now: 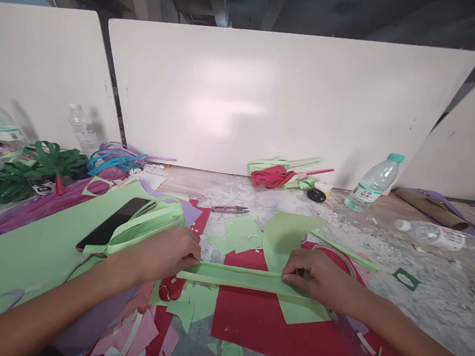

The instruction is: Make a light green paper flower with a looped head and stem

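Between my two hands a light green paper strip [237, 276] is stretched level, its far edge folded or curled over. My left hand [175, 253] pinches its left end, and my right hand [310, 273] pinches the right end. Under the strip lie red paper [258, 324] and a larger light green sheet [285, 232]. Beside my left hand rests a bundle of looped light green paper [150, 223], partly on a black phone [112, 225]. Part of a pair of scissors, or a similar looped handle, shows behind my right hand, mostly hidden.
Thread snips [230, 209] lie beyond the strip. Red and green paper bundles [275, 176], a yellow-and-black roll [319, 192] and a water bottle [374, 181] stand near the white panel [269, 103]. Dark green paper fronds [51, 162] are at left; a bottle [444, 236] lies at right.
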Available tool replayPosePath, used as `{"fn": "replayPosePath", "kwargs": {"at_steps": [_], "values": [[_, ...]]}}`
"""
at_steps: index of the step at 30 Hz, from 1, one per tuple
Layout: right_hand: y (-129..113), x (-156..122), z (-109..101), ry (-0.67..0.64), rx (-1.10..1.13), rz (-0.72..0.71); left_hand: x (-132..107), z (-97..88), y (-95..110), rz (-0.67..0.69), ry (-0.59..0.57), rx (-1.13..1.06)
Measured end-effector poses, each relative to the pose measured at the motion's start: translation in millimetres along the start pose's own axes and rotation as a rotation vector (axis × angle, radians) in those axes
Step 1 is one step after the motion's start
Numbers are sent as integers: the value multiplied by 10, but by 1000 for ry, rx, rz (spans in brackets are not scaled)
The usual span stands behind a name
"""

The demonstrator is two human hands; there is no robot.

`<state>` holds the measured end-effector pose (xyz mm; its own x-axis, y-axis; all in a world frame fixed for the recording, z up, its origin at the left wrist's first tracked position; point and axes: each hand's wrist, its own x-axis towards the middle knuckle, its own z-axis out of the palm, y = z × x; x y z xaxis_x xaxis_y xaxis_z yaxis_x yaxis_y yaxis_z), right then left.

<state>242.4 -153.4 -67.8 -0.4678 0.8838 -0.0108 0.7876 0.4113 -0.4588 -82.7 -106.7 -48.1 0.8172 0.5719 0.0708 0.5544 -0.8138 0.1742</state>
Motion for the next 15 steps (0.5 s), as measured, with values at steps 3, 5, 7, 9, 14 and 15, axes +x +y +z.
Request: {"fn": "replayPosePath", "kwargs": {"at_steps": [3,5,7,9,14,15], "values": [[41,-11,13,43,-42,23,-9,7,7,-39,-33,-20],[51,-21,12,61,-67,33,-12,4,27,-78,-35,-3],[46,-38,7,59,-83,23,-16,1,52,-93,-34,33],[28,-61,5,54,-109,-9,-23,7,78,-93,-21,69],[-8,-167,66,82,-371,-95,-62,74,126,-54,-13,230],[-6,-193,87,91,-429,-106,-73,92,131,-40,-15,259]]}}
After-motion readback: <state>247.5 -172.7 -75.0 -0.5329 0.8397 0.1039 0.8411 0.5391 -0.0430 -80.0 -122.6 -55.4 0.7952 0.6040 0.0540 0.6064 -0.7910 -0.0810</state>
